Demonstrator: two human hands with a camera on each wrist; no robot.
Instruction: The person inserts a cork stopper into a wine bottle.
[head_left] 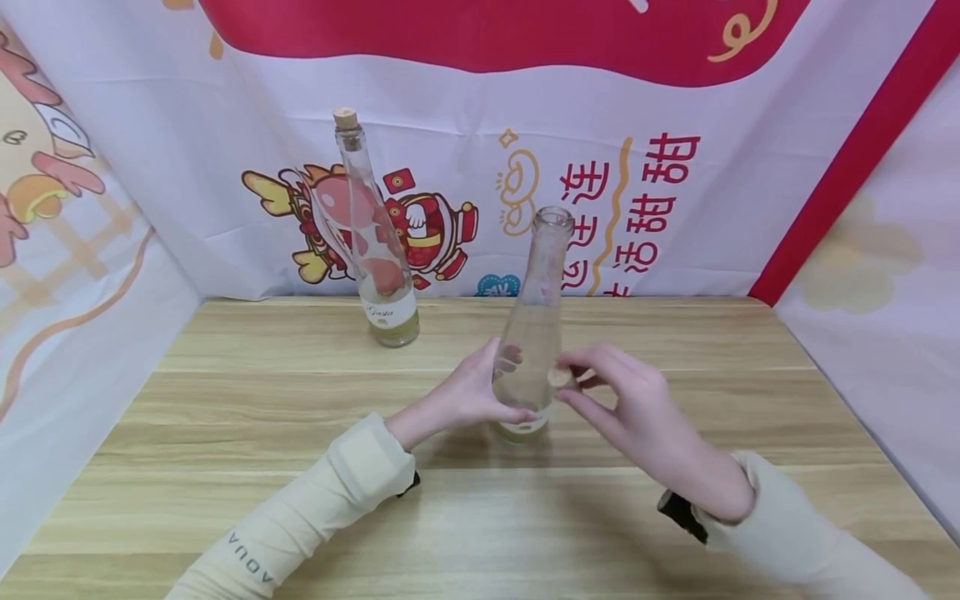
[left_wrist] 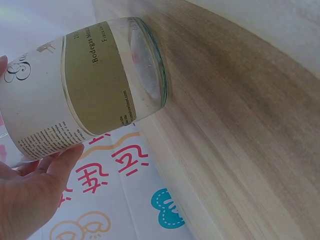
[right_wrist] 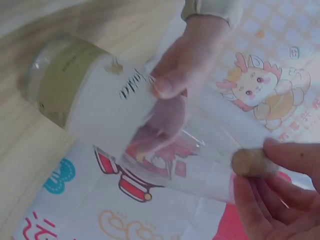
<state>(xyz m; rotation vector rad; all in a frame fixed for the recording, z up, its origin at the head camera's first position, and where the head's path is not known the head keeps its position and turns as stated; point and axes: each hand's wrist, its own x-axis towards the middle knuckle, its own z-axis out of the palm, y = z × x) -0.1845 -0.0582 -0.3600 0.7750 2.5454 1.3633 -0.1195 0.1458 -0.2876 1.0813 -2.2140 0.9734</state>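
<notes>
A clear glass bottle [head_left: 534,325] with a white and olive label [left_wrist: 95,75] stands on the table, its mouth uncovered. My left hand [head_left: 477,387] grips it around the body, thumb at the front near the label. Beside the bottle, at its right, my right hand [head_left: 630,400] pinches a cork [head_left: 561,377] between thumb and fingers. In the right wrist view the cork [right_wrist: 254,162] shows its round end. Part of the left fingers is seen through the glass.
Farther back on the left stands a second clear bottle [head_left: 382,250] with a cork [head_left: 345,118] in its neck. The wooden table [head_left: 247,400] meets a printed cloth backdrop [head_left: 465,108] at its far edge, with cloth along both sides.
</notes>
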